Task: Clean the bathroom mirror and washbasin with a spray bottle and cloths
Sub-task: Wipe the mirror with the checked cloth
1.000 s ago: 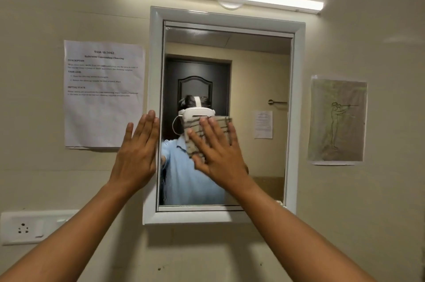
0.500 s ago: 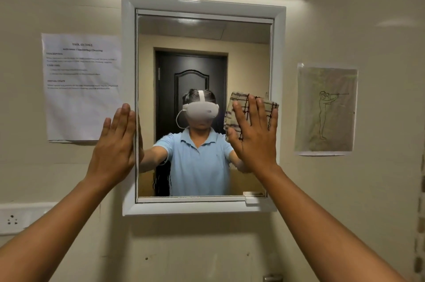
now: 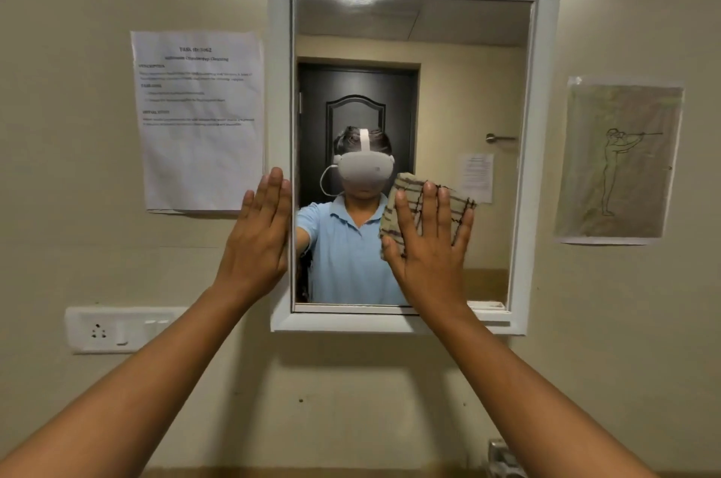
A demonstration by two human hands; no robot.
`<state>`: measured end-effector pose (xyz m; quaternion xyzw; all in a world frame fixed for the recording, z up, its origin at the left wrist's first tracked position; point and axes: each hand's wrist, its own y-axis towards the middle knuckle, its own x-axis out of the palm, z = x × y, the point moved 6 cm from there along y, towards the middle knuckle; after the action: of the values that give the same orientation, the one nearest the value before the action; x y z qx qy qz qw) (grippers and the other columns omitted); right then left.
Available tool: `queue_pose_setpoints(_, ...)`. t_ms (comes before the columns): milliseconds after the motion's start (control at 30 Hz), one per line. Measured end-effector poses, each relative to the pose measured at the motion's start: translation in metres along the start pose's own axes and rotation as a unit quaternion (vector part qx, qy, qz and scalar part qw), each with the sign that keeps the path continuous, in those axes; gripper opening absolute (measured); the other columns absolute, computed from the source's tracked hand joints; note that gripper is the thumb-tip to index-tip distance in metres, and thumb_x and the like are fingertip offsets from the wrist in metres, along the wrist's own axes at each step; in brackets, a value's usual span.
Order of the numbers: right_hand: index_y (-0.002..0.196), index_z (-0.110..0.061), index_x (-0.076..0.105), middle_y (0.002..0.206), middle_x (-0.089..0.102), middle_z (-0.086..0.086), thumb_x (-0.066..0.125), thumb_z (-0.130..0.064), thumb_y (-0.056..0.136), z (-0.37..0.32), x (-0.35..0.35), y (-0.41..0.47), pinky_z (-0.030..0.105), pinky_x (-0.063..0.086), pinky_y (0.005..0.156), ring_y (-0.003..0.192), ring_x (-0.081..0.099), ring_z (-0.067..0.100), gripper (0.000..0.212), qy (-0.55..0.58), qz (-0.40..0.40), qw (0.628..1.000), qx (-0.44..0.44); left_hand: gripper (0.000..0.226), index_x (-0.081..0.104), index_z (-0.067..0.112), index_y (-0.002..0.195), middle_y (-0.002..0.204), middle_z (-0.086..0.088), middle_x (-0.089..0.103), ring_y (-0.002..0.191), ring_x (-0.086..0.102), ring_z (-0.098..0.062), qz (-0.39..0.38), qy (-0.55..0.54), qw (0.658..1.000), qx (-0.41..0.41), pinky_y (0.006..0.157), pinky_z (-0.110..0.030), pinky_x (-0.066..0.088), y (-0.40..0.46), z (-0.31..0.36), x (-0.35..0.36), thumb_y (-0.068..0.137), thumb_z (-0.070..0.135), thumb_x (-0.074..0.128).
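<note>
The mirror (image 3: pixel 413 87) hangs upright in the middle of the frame, its long axis vertical, set in a white frame (image 3: pixel 544 150). The right hand (image 3: pixel 429 243) lies flat against the glass in the lower right part of the mirror, fingers spread and pointing up, pressing a folded checked cloth (image 3: pixel 417 204) under the palm; the grip is open-handed, with the fingers apart, pinning the cloth rather than closing round it. The cloth sits tilted, its top edge sloping down to the right, and it shows above and to the left of the fingers. The left hand (image 3: pixel 259 235) rests flat and open on the left side of the white frame, fingers together and pointing up, holding nothing. A printed sheet (image 3: pixel 199 118) is stuck to the wall left of the mirror, a line drawing (image 3: pixel 618 161) to the right, a switch plate (image 3: pixel 117 329) at lower left
</note>
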<state>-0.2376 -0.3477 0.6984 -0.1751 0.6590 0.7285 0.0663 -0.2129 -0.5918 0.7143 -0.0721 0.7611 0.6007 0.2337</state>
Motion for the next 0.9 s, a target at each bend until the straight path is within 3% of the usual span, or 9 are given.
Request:
queue_pose_setpoints(233,0.159,-0.027,0.008,0.166,0.0,0.013,0.029,-0.056,0.101,-0.105,-0.006,0.047,0.063,0.008,0.118,0.153,-0.002,0.033,0.068,0.031,0.019,0.998,-0.041,0.068,0.007,0.002,0.154,0.164,-0.015,0.0,0.152,0.0,-0.026,0.018,-0.028,0.999,0.035,0.123,-0.047,0.011,-0.003,-0.007,-0.002,0.093,0.006,0.036)
queue_pose_setpoints(400,0.159,-0.026,0.01,0.166,0.004,0.013,0.032,-0.052,0.102,-0.129,0.002,0.029,0.064,0.009,0.118,0.153,-0.001,0.031,0.067,0.026,0.027,0.997,-0.06,0.059,0.014,0.0,0.153,0.163,-0.017,0.007,0.152,0.005,-0.028,0.027,-0.063,0.997,0.047,0.122,-0.049,0.014,-0.005,-0.009,-0.001,0.098,0.013,0.031)
queue_pose_setpoints(567,0.159,-0.026,0.009,0.166,0.007,0.013,0.034,-0.052,0.101,-0.136,0.013,-0.001,0.063,0.01,0.118,0.153,0.003,0.032,0.068,0.019,0.014,0.997,-0.08,0.062,0.013,-0.001,0.153,0.162,-0.018,0.007,0.152,0.006,-0.028,0.036,-0.076,0.995,0.048,0.122,-0.049,0.013,-0.008,-0.006,0.001,0.095,0.017,0.028)
queue_pose_setpoints(733,0.157,-0.026,0.023,0.164,0.017,0.014,0.036,-0.051,0.102,-0.124,0.024,-0.043,0.063,0.022,0.114,0.152,0.012,0.031,0.062,0.007,0.003,0.981,-0.193,0.062,0.009,-0.001,0.153,0.163,-0.019,0.004,0.152,0.004,-0.029,0.037,-0.04,0.998,0.045,0.122,-0.05,0.013,-0.008,-0.007,0.004,0.097,0.02,0.025)
queue_pose_setpoints(900,0.156,-0.029,0.027,0.164,0.018,0.01,0.037,-0.055,0.101,-0.093,0.022,-0.042,0.059,0.015,0.119,0.153,0.012,0.028,0.062,-0.016,0.004,0.97,-0.245,0.065,0.007,0.001,0.154,0.163,-0.018,0.002,0.152,0.002,-0.029,0.045,-0.017,0.998,0.04,0.122,-0.051,0.012,-0.009,-0.005,0.003,0.095,0.016,0.029)
